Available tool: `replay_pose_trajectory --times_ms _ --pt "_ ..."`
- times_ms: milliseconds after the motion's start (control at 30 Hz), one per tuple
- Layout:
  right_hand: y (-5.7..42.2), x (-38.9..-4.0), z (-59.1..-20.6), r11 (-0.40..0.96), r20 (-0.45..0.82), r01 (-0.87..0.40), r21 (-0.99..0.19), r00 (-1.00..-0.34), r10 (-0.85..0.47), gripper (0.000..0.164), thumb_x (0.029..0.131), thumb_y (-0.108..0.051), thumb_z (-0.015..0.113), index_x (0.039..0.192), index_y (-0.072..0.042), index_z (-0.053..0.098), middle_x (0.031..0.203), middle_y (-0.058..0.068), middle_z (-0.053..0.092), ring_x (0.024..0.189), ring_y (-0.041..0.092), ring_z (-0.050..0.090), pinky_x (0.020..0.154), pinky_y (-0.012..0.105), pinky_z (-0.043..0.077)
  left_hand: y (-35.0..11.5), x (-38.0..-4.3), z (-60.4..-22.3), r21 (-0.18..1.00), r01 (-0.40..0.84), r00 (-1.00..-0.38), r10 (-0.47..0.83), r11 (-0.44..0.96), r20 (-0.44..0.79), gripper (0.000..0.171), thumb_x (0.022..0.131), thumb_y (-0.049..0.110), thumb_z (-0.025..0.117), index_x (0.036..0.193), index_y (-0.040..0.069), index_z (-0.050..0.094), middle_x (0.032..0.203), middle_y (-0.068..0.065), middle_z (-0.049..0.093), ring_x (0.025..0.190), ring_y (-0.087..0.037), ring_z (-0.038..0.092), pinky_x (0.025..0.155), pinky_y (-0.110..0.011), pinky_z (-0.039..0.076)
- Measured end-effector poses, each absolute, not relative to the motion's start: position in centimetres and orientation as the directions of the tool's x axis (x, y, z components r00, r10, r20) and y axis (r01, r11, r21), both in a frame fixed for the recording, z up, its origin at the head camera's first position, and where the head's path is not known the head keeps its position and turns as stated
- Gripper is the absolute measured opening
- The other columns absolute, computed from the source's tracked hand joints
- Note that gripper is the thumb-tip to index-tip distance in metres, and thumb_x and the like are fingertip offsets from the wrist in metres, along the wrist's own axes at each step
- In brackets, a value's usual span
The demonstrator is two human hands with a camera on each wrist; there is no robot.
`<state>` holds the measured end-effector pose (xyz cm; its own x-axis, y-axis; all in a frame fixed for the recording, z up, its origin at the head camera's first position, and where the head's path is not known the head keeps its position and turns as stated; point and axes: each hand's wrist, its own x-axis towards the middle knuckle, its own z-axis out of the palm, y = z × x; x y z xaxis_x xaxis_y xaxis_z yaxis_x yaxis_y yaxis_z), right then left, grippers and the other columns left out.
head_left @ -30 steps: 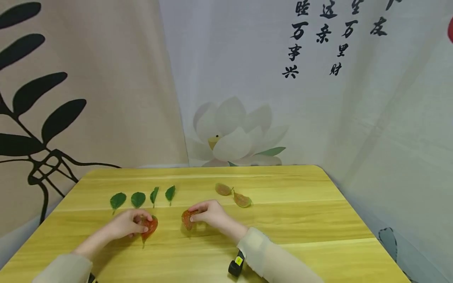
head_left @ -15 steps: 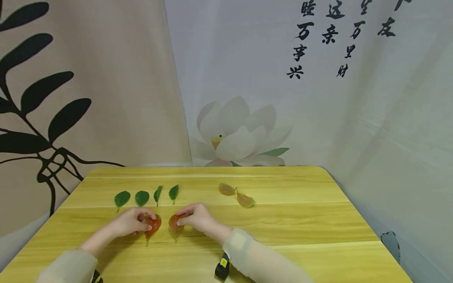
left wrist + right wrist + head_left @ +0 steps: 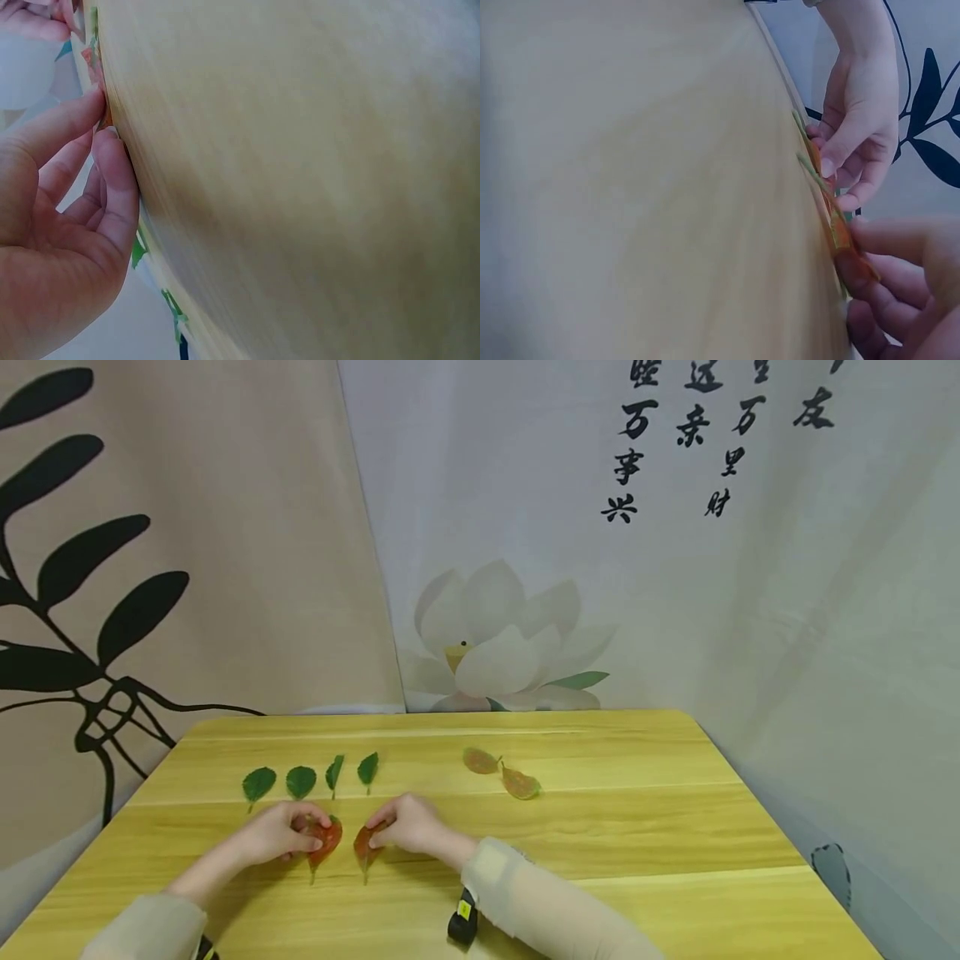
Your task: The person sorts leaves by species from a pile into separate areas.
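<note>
In the head view my left hand (image 3: 277, 837) holds a red leaf (image 3: 327, 840) by its left side, thumb and fingers at its edge, stem toward me. Just to the right, my right hand (image 3: 411, 827) pinches a second red leaf (image 3: 364, 848), also with the stem toward me. A narrow strip of wood shows between the two leaves. From the right wrist camera, the orange-red leaf (image 3: 841, 234) sits between thumb and fingers of my right hand (image 3: 915, 277), low at the tabletop. My left hand (image 3: 75, 217) hides most of its leaf in the left wrist view.
Several green leaves (image 3: 301, 782) lie in a row behind my left hand on the wooden table (image 3: 637, 843). Two reddish-green leaves (image 3: 480, 761) lie farther back, right of centre. A printed curtain (image 3: 525, 527) hangs behind the table.
My right hand has moved left with its red leaf, bringing it close beside the other and a little nearer to me. The left hand stays with its leaf.
</note>
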<state>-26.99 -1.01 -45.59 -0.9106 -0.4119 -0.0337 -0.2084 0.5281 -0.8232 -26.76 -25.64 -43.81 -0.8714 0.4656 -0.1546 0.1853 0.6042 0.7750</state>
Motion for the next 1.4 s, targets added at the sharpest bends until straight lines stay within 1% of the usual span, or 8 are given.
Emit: replay_pose_trajectory --times_ms 233,433,700,967,1067,1233,1300,1400 --pt "-0.9 -27.2 -44.9 0.645 -0.040 -0.311 -0.698 -0.883 -0.468 0.018 0.075 -0.021 0.084 0.092 -0.021 0.079 0.084 -0.016 0.069 0.073 -0.003 0.056 0.067 0.017 0.044 -25.7 -27.0 -43.9 0.779 0.182 -0.871 0.466 0.600 -0.155 0.026 0.084 0.008 0.073 0.108 0.002 0.065 0.069 -0.003 0.048 0.052 -0.011 0.047 0.046 -0.024 0.043" --pt "-1.2 -27.5 -44.8 0.699 -0.063 -0.347 -0.625 -0.870 -0.489 0.018 0.075 -0.028 0.084 0.091 -0.027 0.076 0.081 -0.021 0.065 0.071 -0.003 0.053 0.064 0.017 0.042 -25.7 -26.9 -44.0 0.776 0.187 -0.868 0.472 0.603 -0.157 0.026 0.085 0.010 0.073 0.108 0.001 0.065 0.069 -0.003 0.048 0.052 -0.011 0.047 0.046 -0.024 0.044" --pt "-1.3 -28.2 -44.7 0.711 -0.080 -0.333 -0.619 -0.874 -0.479 0.017 0.076 -0.029 0.082 0.090 -0.030 0.073 0.087 -0.017 0.062 0.073 0.002 0.051 0.064 0.020 0.042 -25.6 -26.7 -43.5 0.787 0.183 -0.866 0.475 0.589 -0.155 0.026 0.085 0.008 0.072 0.109 -0.001 0.064 0.069 -0.004 0.048 0.052 -0.010 0.047 0.046 -0.023 0.043" --pt "-1.7 -28.4 -44.4 0.732 -0.101 -0.315 -0.603 -0.881 -0.462 0.016 0.077 -0.031 0.082 0.089 -0.033 0.072 0.094 -0.020 0.064 0.079 0.000 0.054 0.068 0.021 0.044 -25.7 -26.7 -43.2 0.794 0.179 -0.862 0.482 0.581 -0.158 0.026 0.086 0.007 0.072 0.110 -0.001 0.064 0.069 -0.004 0.048 0.052 -0.010 0.046 0.046 -0.023 0.043" --pt "-1.5 -28.4 -44.3 0.719 -0.103 -0.303 -0.626 -0.881 -0.461 0.015 0.078 -0.031 0.081 0.091 -0.033 0.073 0.098 -0.018 0.065 0.083 0.001 0.056 0.070 0.022 0.045 -25.7 -26.6 -42.9 0.802 0.178 -0.853 0.495 0.571 -0.163 0.026 0.087 0.006 0.071 0.111 -0.002 0.063 0.070 -0.004 0.047 0.053 -0.011 0.047 0.047 -0.024 0.043" --pt "-1.1 -28.3 -44.3 0.660 -0.083 -0.295 -0.691 -0.874 -0.478 0.015 0.080 -0.029 0.080 0.094 -0.030 0.076 0.106 -0.015 0.066 0.094 0.003 0.058 0.077 0.023 0.047 -26.2 -26.8 -42.8 0.818 0.184 -0.826 0.537 0.544 -0.172 0.029 0.089 0.007 0.068 0.114 -0.006 0.063 0.075 -0.006 0.052 0.059 -0.013 0.052 0.052 -0.028 0.049" --pt "-1.0 -28.3 -44.3 0.636 -0.068 -0.304 -0.710 -0.869 -0.491 0.015 0.081 -0.028 0.080 0.095 -0.028 0.076 0.100 -0.015 0.066 0.087 0.003 0.058 0.074 0.022 0.046 -26.5 -26.8 -42.7 0.824 0.184 -0.819 0.547 0.536 -0.173 0.031 0.090 0.008 0.067 0.116 -0.008 0.062 0.078 -0.007 0.056 0.063 -0.014 0.055 0.055 -0.030 0.051" --pt "-0.9 -28.3 -44.1 0.622 -0.045 -0.327 -0.712 -0.862 -0.505 0.015 0.083 -0.027 0.078 0.098 -0.026 0.076 0.077 -0.012 0.062 0.064 0.004 0.050 0.059 0.020 0.042 -26.8 -27.0 -42.3 0.842 0.155 -0.816 0.548 0.517 -0.186 0.034 0.091 0.009 0.066 0.119 -0.010 0.060 0.082 -0.009 0.059 0.065 -0.016 0.057 0.057 -0.031 0.052"
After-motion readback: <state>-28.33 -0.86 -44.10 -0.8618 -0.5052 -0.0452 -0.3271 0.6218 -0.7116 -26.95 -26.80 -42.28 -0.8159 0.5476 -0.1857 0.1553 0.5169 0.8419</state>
